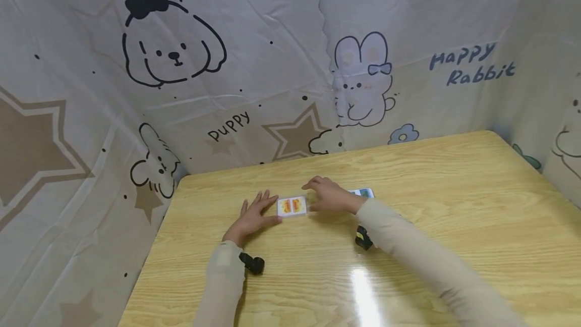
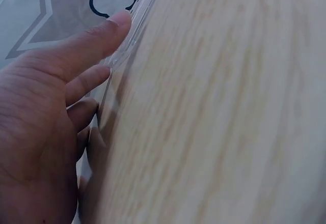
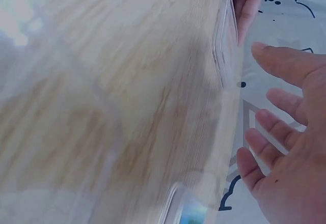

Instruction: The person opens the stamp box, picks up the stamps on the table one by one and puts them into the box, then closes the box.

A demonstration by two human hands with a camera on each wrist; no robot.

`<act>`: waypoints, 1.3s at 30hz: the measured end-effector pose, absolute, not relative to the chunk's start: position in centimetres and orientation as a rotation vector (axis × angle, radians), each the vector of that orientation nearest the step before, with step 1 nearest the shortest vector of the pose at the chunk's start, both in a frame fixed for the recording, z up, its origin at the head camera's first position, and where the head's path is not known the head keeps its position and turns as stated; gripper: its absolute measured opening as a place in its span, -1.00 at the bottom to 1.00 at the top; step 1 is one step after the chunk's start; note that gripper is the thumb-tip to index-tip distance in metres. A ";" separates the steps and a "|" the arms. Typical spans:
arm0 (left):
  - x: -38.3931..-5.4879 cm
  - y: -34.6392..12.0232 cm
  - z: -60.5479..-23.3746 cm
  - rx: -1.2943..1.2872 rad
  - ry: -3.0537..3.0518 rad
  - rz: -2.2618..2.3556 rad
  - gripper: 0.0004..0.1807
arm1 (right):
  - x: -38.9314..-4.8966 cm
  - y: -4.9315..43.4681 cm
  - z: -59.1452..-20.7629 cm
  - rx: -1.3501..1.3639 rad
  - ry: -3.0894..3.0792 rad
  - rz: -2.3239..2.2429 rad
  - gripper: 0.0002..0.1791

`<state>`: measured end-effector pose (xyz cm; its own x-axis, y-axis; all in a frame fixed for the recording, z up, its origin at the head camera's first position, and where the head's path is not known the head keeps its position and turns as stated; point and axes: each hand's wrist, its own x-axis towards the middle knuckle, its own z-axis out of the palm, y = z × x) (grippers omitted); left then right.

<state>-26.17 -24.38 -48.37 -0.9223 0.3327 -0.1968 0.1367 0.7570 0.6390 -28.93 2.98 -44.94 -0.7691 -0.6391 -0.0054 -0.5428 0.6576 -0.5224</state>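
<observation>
A small clear case [image 1: 292, 206] with two orange-and-yellow pictures lies flat on the wooden table. My left hand [image 1: 250, 220] is at its left end, thumb and forefinger touching the near and far corners. In the left wrist view the clear plastic edge [image 2: 133, 38] runs right by the fingertips. Just past the case's right end hovers my right hand [image 1: 330, 196], fingers loosely spread and nothing in them. A second card [image 1: 364, 193] with a blue-green picture is partly hidden behind the right wrist; in the right wrist view its clear case [image 3: 191, 211] shows at the bottom.
The wooden table [image 1: 445, 185] has its far edge against a hanging cloth [image 1: 272, 64] printed with cartoon animals. Each wrist carries a black camera mount [image 1: 252, 264]. Bright glare lies on the near part of the tabletop.
</observation>
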 end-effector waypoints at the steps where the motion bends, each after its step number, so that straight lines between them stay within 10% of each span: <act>1: -26.1 -24.3 -48.3 0.362 2.656 0.937 -0.13 | -28.8 3.3 -44.9 -0.963 2.683 -0.768 -0.34; 39: -27.4 -12.7 -46.4 0.618 2.693 0.942 -0.09 | -18.0 17.2 -44.5 -0.905 2.641 -0.869 -0.12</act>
